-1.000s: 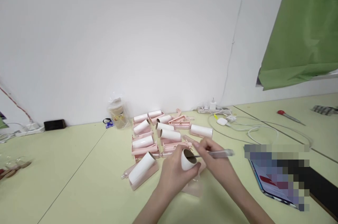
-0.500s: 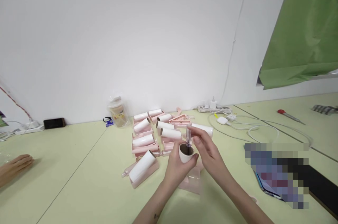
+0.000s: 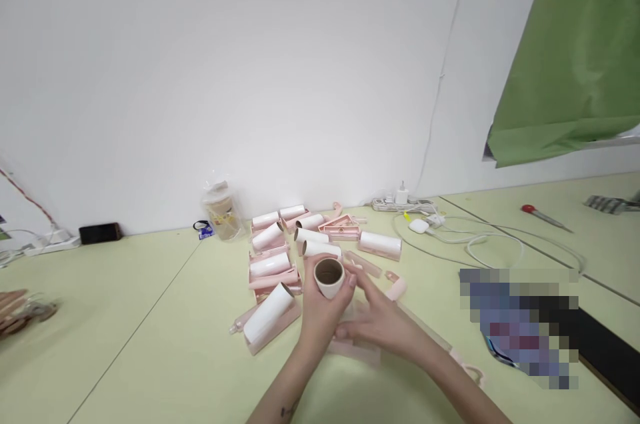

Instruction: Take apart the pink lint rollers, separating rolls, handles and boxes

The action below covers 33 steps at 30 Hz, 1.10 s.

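Above the bench (image 3: 150,357), a white roll (image 3: 329,277) on its cardboard core, wrapped by left hand (image 3: 320,314) in a closed grip, likely light, stiff lengthwise but crushable, best held round the wall; right hand (image 3: 383,327) lower, loosely curled on a pink holder (image 3: 353,349).

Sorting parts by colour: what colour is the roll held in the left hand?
White roll, brown cardboard inside; head view.

No legible text or labels anywhere

White roll (image 3: 329,277), open end up
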{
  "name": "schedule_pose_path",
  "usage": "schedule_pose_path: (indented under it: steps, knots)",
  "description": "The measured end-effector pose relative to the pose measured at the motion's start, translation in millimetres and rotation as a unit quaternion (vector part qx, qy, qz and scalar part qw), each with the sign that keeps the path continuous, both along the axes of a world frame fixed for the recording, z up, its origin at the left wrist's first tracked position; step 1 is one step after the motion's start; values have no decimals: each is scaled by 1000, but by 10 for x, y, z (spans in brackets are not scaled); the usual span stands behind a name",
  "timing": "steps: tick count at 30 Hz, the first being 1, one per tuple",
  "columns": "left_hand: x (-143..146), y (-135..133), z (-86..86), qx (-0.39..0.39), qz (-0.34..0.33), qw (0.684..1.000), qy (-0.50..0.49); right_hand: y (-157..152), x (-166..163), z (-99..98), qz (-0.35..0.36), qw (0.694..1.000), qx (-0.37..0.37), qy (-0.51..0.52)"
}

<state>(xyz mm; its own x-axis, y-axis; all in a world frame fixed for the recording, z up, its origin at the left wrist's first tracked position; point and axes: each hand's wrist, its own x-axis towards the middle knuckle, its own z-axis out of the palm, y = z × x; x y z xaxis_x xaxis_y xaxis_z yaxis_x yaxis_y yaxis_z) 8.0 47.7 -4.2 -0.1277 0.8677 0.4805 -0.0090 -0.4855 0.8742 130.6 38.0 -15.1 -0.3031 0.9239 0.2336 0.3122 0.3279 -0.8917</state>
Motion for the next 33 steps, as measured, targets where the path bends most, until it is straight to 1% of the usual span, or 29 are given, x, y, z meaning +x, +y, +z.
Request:
schedule_pose_path:
  steps: [1, 3, 5, 7, 9, 10, 11, 12, 13, 14, 15, 16, 17, 18, 19, 20, 21, 23, 24, 26, 28, 30, 31, 32, 33]
  knots:
    - [-7, -15, 35, 9, 3, 1000, -15, 0, -26, -18, 26, 1000, -13, -6]
    - [-27, -48, 121, 29, -3, 998, -50, 11, -92, -59, 46, 999, -11, 11]
    - [-62, -72, 204, 67, -7, 994, -86, 36, -156, -104, 42, 998, 1, 37]
    - [-121, -75, 254, 124, -4, 986, -110, 62, -190, -133, 29, 997, -3, 71]
    - [-197, -63, 259, 181, -4, 979, -94, 81, -170, -112, 10, 994, -15, 110]
    - [-234, -57, 246, 199, -4, 978, -63, 86, -132, -74, -13, 990, -21, 142]
    - [-267, -55, 226, 201, -8, 980, -10, 89, -73, -15, -50, 982, -21, 183]
    - [-292, -59, 200, 185, -22, 980, 64, 90, 5, 60, -96, 970, -16, 222]
    - [-305, -67, 171, 157, -46, 974, 158, 90, 101, 146, -146, 956, -10, 253]
    - [-306, -81, 140, 123, -76, 954, 262, 90, 210, 233, -202, 941, 3, 271]
    - [-293, -97, 106, 92, -109, 920, 366, 90, 325, 310, -235, 941, 8, 245]
    - [-268, -112, 69, 72, -138, 876, 456, 90, 438, 366, -260, 948, 16, 182]
    - [-236, -125, 28, 66, -156, 834, 525, 91, 542, 392, -272, 958, 29, 87]
    - [-200, -133, -17, 73, -161, 803, 570, 90, 632, 385, -268, 962, 44, -17]
    - [-165, -137, -67, 89, -156, 785, 593, 88, 704, 344, -255, 958, 56, -117]
    - [-136, -135, -120, 103, -147, 781, 598, 82, 757, 274, -238, 947, 63, -205]
    - [-115, -128, -174, 112, -135, 786, 593, 74, 793, 184, -221, 934, 62, -275]
    - [-105, -97, -276, 107, -110, 809, 568, 47, 826, -9, -195, 910, 30, -365]
    - [-117, -71, -319, 94, -99, 819, 557, 30, 832, -92, -181, 904, 8, -387]
    - [-167, 0, -376, 67, -85, 830, 547, -8, 847, -198, -151, 903, -25, -401]
    - [-242, 87, -386, 56, -71, 830, 551, -46, 884, -218, -138, 906, -27, -399]
    - [-315, 158, -355, 55, -63, 831, 549, -87, 946, -175, -151, 906, -7, -394]
    - [-340, 176, -331, 57, -63, 840, 535, -112, 980, -141, -157, 907, 2, -391]
    - [-350, 179, -304, 56, -65, 858, 507, -143, 1009, -103, -159, 909, 12, -386]
    - [-345, 165, -278, 48, -70, 883, 462, -180, 1026, -65, -152, 912, 24, -380]
